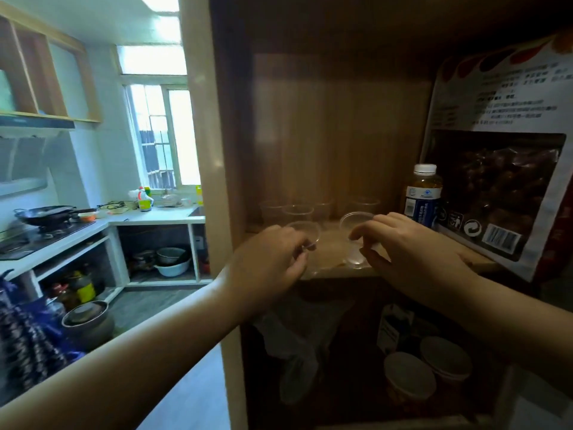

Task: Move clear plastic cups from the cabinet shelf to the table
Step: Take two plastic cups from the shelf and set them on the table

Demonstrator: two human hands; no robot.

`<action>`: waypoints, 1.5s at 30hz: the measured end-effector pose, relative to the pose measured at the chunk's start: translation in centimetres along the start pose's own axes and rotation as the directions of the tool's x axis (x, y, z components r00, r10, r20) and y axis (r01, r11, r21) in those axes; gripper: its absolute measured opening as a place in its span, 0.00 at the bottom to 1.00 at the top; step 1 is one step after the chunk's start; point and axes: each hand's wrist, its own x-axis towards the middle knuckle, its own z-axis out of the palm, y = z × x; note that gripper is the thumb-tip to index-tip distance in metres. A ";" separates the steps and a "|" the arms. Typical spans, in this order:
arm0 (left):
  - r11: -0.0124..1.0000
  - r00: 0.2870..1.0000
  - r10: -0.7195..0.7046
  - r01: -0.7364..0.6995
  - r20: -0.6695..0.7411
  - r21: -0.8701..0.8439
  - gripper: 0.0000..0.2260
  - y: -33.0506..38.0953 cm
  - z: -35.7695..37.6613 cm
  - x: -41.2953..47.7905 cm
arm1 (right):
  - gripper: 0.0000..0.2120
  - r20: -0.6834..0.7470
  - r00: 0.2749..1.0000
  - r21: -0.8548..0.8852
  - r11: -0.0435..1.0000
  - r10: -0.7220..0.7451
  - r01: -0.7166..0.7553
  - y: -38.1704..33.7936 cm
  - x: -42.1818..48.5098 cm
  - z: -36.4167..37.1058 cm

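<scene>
Both my hands reach into a wooden cabinet at its middle shelf (328, 270). My left hand (273, 259) grips a clear plastic cup (305, 232) at the shelf's front edge. My right hand (412, 252) pinches a second clear cup (355, 237) by its rim, just right of the first. Several more clear cups (297, 211) stand in a row at the back of the shelf. No table is in view.
A bottle with a white cap (423, 197) and a large printed food bag (499, 156) stand at the shelf's right. Paper bowls (409, 377) and a plastic bag fill the shelf below. To the left is a kitchen counter (155, 217) with a wok (46, 214).
</scene>
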 end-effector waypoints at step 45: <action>0.113 0.299 -0.820 0.921 -0.488 0.373 0.05 -6.6 -49.1 -76.2 | 0.05 -0.330 0.516 0.736 0.127 -0.791 0.665 -91.7 9.9 11.7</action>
